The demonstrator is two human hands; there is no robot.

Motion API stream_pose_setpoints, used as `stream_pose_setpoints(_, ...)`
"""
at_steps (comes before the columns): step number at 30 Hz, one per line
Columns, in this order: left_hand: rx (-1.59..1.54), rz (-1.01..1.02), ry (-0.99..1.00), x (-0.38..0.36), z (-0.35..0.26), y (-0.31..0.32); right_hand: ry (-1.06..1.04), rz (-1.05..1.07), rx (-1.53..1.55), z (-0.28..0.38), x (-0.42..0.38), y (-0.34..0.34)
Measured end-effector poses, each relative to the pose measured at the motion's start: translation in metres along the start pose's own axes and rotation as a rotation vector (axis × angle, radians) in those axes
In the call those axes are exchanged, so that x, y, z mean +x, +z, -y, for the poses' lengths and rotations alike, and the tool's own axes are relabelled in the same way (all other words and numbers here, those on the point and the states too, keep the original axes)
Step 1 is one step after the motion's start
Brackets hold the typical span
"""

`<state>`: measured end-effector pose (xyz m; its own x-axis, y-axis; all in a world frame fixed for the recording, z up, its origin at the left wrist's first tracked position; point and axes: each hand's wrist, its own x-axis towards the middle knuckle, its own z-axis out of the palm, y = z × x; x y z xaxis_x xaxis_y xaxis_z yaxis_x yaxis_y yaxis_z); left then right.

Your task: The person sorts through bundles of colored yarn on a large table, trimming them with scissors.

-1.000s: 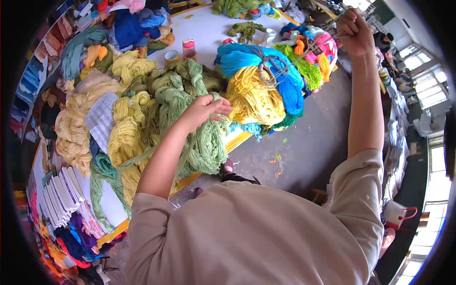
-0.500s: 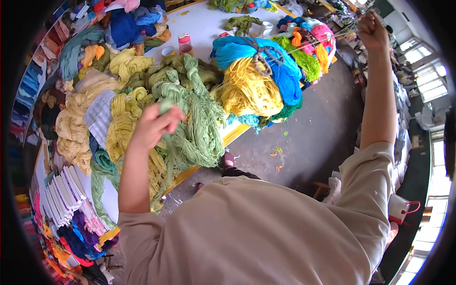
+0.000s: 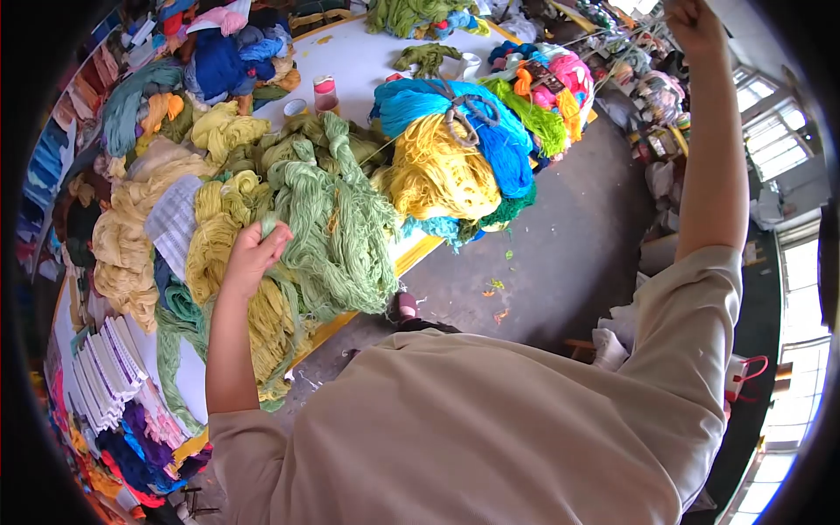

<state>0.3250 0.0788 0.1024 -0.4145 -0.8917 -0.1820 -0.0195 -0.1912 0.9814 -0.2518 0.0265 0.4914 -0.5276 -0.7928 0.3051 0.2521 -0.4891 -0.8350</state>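
My left hand [image 3: 255,254] is closed on a strand of pale green yarn over the table's near side. Beside it lies a heap of pale green yarn [image 3: 337,227], with yellow-green skeins [image 3: 210,236] to the left. My right hand [image 3: 696,26] is raised far out at the top right, its fingers closed; thin threads stretch from near it toward the yarn, and what it grips is too small to make out. Between the hands, dark scissors [image 3: 464,118] lie on a yellow yarn bundle [image 3: 442,171] and blue yarn [image 3: 512,153].
A white table [image 3: 357,54] with a yellow edge carries the yarn. On it are a pink-lidded jar [image 3: 325,93], a tape roll [image 3: 295,108], printed paper [image 3: 175,223] and stacked booklets [image 3: 109,367]. Bright multicoloured skeins [image 3: 573,74] lie at its right end.
My right hand has moved up and outward. My left hand has shifted left and down, its fingers now closed more tightly on the green strand. The view has shifted slightly.
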Motion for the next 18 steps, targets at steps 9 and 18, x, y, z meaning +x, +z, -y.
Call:
stream_pose_setpoints(9, -0.551, 0.122, 0.209, -0.044, -0.009, -0.039, -0.039, -0.055, -0.114, 0.028, 0.015, -0.025)
stream_pose_setpoints(18, -0.883, 0.009, 0.501, -0.204, -0.023, -0.197, 0.245, 0.076, 0.062, -0.03, 0.012, -0.093)
